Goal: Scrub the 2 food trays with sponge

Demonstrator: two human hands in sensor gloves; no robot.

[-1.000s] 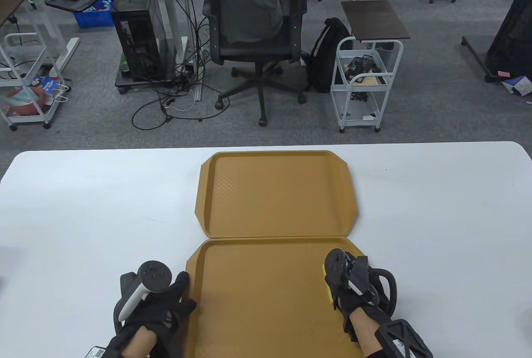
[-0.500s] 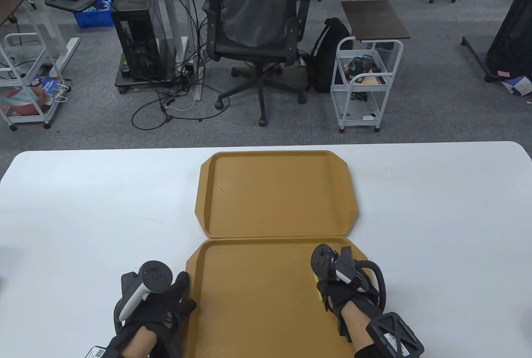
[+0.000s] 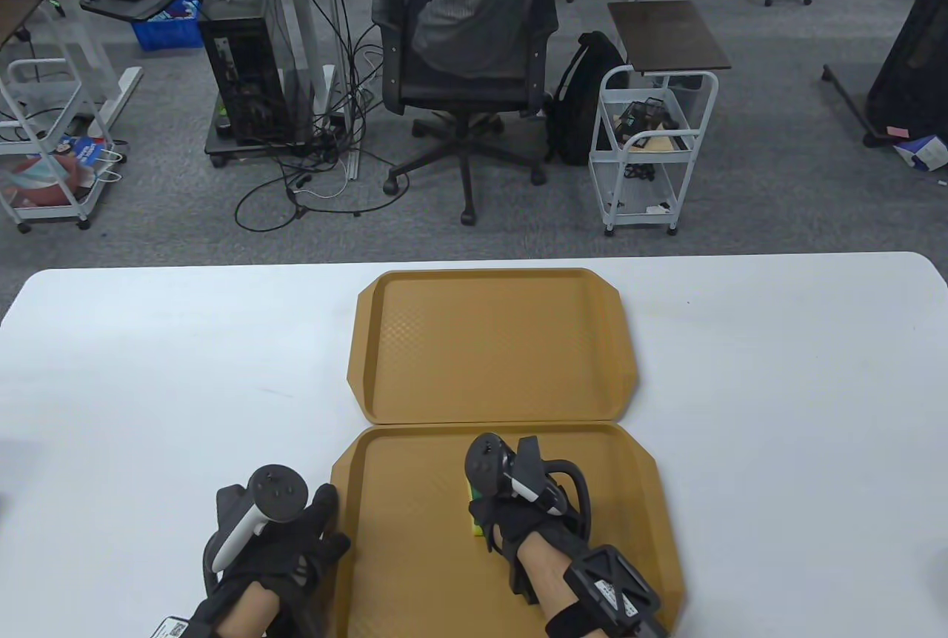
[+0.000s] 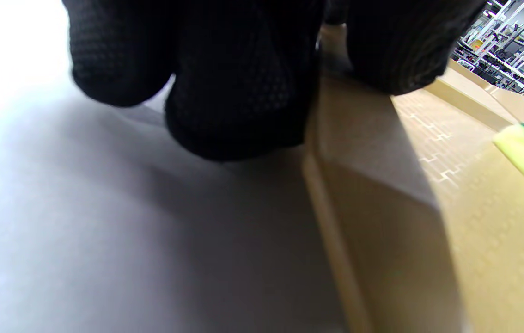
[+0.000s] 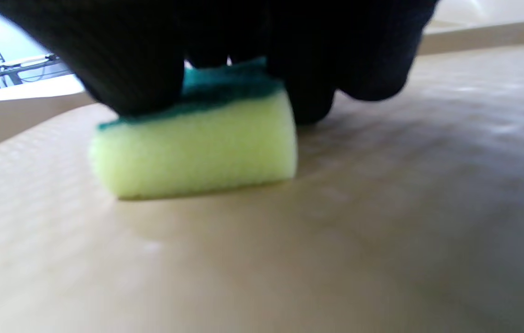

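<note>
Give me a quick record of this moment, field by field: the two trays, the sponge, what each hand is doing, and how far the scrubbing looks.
near tray: tan, on the white table, at the person's edge
far tray: tan, just beyond the near one, nothing in it
sponge: yellow with green top, flat on the near tray's floor, near its middle
right hand: grips the sponge from above, pressing it down
left hand: rests on the near tray's left rim
progress: near tray being scrubbed; far tray untouched by either hand
</note>
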